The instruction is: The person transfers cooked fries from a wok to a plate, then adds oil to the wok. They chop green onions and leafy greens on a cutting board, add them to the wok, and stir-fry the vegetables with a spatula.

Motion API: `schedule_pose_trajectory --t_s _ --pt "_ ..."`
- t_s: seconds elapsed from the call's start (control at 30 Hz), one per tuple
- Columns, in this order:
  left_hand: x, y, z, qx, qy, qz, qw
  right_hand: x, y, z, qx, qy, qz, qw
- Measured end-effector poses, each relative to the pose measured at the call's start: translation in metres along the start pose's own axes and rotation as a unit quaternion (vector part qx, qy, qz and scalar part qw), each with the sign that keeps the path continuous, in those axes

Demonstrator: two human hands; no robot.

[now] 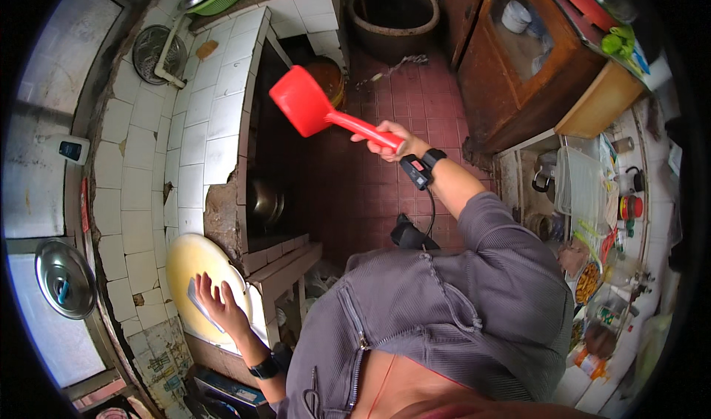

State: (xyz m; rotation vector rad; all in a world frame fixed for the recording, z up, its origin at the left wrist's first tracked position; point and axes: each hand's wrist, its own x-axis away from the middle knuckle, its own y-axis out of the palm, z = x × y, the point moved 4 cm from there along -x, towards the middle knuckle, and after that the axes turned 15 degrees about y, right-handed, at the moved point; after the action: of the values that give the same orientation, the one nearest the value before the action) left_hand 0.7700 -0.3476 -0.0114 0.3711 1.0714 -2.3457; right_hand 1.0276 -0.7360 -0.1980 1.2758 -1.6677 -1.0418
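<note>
My right hand (389,141) is closed around the handle of a red plastic water scoop (302,102), held out over the floor with its broad head to the left. At the lower left, my left hand (222,312) has its fingers stretched out over a round, cream-yellow board or lid (194,260). Partly behind those fingers is a flat grey-blue piece (198,300), whose kind I cannot make out. Whether the left hand touches it is unclear.
A large dark vat (392,15) stands at the far end of the red tiled floor (437,101). To its right is a wooden cabinet (511,71). White tiled counter (207,138) runs along the left. Crowded shelving on the right holds a clear plastic container (581,182) and jars.
</note>
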Motion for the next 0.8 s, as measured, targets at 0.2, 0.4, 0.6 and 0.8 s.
schedule_pose_trajectory --t_s 0.2,0.4,0.6,0.8 --pt "-0.043 0.053 0.036 -0.019 -0.011 -0.020 1.000 -0.002 -0.017 -0.058 0.285 0.052 0.317 0.903" --pt "-0.073 0.112 0.007 0.001 -0.090 0.004 0.996 0.036 -0.074 -0.144 0.286 0.004 0.453 0.845" --pt "-0.144 0.219 -0.016 0.079 -0.116 -0.029 0.990 0.094 -0.149 -0.261 0.196 -0.074 0.605 0.768" --pt "-0.181 0.282 -0.004 0.037 -0.141 -0.132 0.980 0.144 -0.257 -0.398 0.290 -0.140 0.747 0.581"
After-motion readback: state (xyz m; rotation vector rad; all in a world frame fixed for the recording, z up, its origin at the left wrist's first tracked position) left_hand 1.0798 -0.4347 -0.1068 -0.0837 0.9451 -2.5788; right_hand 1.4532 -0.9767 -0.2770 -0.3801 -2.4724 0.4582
